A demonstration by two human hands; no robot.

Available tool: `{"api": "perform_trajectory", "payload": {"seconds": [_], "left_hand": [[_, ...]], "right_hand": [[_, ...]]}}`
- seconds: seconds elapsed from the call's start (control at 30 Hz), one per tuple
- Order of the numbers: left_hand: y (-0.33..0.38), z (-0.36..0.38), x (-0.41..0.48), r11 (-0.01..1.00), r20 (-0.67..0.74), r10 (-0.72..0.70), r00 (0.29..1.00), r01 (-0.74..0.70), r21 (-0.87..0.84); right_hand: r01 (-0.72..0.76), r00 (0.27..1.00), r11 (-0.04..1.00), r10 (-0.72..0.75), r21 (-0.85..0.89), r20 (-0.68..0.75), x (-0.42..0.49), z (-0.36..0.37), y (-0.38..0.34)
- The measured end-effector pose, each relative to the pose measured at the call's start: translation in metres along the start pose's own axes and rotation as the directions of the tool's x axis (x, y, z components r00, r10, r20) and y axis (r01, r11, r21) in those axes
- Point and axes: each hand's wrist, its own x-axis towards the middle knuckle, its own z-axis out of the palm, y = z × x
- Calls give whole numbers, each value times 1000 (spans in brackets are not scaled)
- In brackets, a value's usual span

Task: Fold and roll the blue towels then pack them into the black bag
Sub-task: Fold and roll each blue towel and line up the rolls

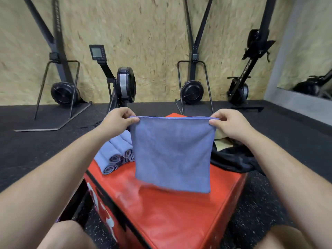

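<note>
The fingers [132, 120] of the left hand [117, 121] pinch the top left corner of a blue towel [172, 155]. The right hand [229, 124] pinches the top right corner likewise. The towel hangs flat, stretched between them over a red padded box [170, 216]. Rolled blue towels [115, 156] lie on the box's left side, and the black bag [231, 161] slumps at its right edge.
</note>
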Motion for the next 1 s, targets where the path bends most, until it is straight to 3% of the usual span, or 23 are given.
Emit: {"api": "perform_trajectory", "payload": {"seconds": [0.23,0.47,0.73,0.87,1.0], "left_hand": [[26,-37,-20,999,29,-17,999,18,-47],[35,-62,-42,983,175,-36,984,67,-171],[10,-14,-25,960,263,-142,954,198,-199],[-8,17,-13,948,220,-194,956,240,-209],[-15,35,-5,954,126,-179,976,204,-220]], "right_hand": [[-20,998,995,15,96,54,-22,-34,-29],[-48,979,980,9,191,202,-41,-67,-35],[-255,937,936,177,243,300,-30,-30,-6],[-275,942,938,219,212,255,-24,-1,17],[-212,976,967,200,145,91,-14,19,37]]}}
